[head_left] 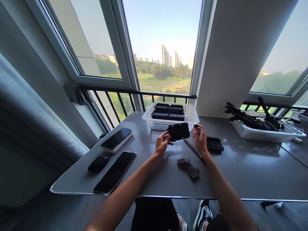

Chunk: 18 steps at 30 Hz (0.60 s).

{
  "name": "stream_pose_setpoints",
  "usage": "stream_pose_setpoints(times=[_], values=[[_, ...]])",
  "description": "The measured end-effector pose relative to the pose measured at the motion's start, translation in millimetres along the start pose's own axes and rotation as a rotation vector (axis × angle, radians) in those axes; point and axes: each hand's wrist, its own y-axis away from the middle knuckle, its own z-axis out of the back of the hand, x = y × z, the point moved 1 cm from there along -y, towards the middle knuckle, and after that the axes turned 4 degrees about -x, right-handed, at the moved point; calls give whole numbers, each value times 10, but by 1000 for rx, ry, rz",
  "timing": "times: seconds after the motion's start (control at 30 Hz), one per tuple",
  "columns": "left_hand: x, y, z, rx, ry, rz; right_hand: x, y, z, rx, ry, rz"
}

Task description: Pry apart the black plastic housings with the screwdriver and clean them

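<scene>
- Black and flat, the panel [179, 131] is held above the bench [260, 179], in front of the white basket [156, 124] near the far edge.
- The left hand [163, 142] grips this panel at its left end, between thumb and fingers.
- The right hand [200, 138] is closed on a small black piece [195, 126], near the panel; its exact form I cannot tell.
- Inside the white basket lie several black parts [168, 110].
- A dark stick [192, 148] lies partly hidden beneath the right arm, and a ribbed black part [215, 145] lies just to its right.
- Closer to the front edge, between both arms, rests a crumpled grey cloth [189, 167].
- Toward the front left corner are a black mouse [98, 164] and a phone [115, 172].
</scene>
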Motion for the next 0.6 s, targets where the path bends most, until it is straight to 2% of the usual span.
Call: stream_pose_setpoints(times=[0.1, 0.23, 0.37, 0.6], values=[[-16, 18, -13, 8, 3, 1, -83, 114, -81, -102, -37, -94], [-55, 68, -57, 30, 12, 17, -170, 242, -124, -79, -97, -187], [-96, 110, -89, 43, 27, 44, -245, 254, -156, -58, -169, -253], [-128, 129, -82, 7, 26, 47, -317, 267, -189, -103, -248, -307]])
